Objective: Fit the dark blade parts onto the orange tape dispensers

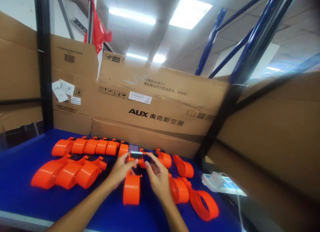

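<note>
Over the middle of the blue table, a bright orange strap with a shiny silver buckle piece (136,154) is between my two hands. My left hand (121,170) is closed on its left side, the thumb pointing toward the buckle. At its right side is my right hand (159,177), with fingers bent and index finger and thumb pinching the edge. An orange strap loop (131,190) hangs or lies just below my hands; whether it belongs to the held piece I cannot tell. Behind the right hand, another orange loop (165,159) is partly hidden.
Several orange strap loops (86,173) with dark buckles lie in rows on the left; more loops (205,205) are on the right. A phone-like screen (134,147) is behind my hands. Cardboard (155,130) walls the back. A white device (220,182) with a cable stands by a dark post (220,118).
</note>
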Demonstrator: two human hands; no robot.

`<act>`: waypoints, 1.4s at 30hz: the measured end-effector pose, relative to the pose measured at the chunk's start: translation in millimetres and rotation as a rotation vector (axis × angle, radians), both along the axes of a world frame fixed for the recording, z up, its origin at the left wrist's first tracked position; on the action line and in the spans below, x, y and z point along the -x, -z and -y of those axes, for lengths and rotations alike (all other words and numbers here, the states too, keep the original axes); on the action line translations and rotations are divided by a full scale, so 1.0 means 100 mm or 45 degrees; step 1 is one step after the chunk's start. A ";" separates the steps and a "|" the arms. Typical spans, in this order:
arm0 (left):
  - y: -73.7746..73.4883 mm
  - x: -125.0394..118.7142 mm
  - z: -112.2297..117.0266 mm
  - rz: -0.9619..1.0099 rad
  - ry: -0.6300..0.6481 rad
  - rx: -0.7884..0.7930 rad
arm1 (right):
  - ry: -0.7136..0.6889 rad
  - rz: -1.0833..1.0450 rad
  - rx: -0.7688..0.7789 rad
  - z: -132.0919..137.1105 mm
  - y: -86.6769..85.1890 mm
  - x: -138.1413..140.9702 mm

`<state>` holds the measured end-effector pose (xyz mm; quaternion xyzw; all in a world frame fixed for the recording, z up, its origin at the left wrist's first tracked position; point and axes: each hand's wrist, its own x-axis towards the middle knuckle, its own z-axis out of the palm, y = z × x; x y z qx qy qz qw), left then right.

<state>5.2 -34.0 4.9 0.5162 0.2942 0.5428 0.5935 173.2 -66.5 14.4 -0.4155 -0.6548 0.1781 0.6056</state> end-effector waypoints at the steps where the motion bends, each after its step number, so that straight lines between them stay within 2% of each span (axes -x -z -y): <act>1: 0.00 0.00 0.00 0.001 -0.004 -0.002 | -0.017 -0.023 -0.018 0.00 0.00 0.01; 3: 0.00 0.00 0.00 0.002 -0.008 -0.008 | -0.016 -0.021 -0.051 0.01 0.00 0.01; 8: 0.02 0.00 0.00 -0.010 -0.025 -0.022 | 0.072 0.215 -0.152 0.05 -0.03 0.00; 13: 0.02 0.00 0.00 -0.004 -0.020 -0.030 | 0.123 0.326 -0.226 0.12 -0.06 0.02; 19: 0.03 -0.01 -0.02 0.000 -0.016 -0.023 | 0.129 0.311 -0.258 0.14 -0.02 0.05; 25: 0.06 -0.01 -0.04 0.027 0.015 -0.002 | 0.180 0.270 -0.185 0.09 0.06 0.05; 30: 0.05 -0.02 -0.03 0.005 0.010 0.017 | 0.191 0.257 -0.193 0.10 0.04 0.07; 42: 0.06 -0.01 -0.05 0.024 0.017 0.063 | 0.262 0.405 -0.371 0.12 0.04 0.07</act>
